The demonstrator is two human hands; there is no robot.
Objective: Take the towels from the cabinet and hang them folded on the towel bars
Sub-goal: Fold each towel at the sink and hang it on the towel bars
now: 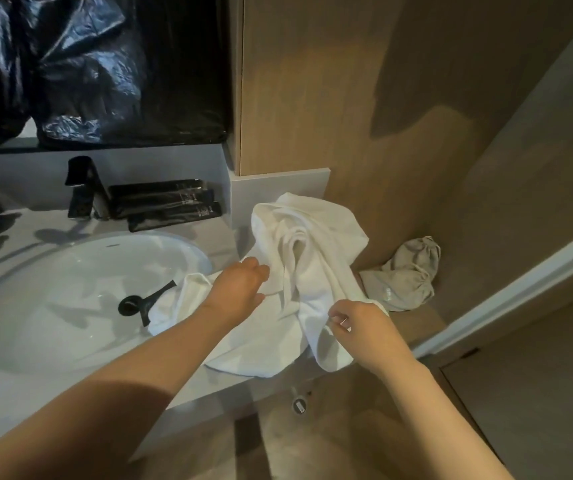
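Towel [313,258] lay crumpled on the table [18,403] mid-frame, unfolded. Your right hand [361,323] fingers pinched its edge, left hand [240,289] fingers curled into it. Folding, hanging not done.

I read dim, warm light. Glare sits on the sink [53,289]; a broad shadow crosses the wall [416,98]. Edges bow; detail is soft.

Two hands are counted, the left hand [240,289] and the right hand [361,323]. One white towel [313,244], one sink [70,271], one black faucet [84,188], one drain stopper [132,304], three black toiletry tubes [165,202] and one beige cloth pouch [406,278] are counted.
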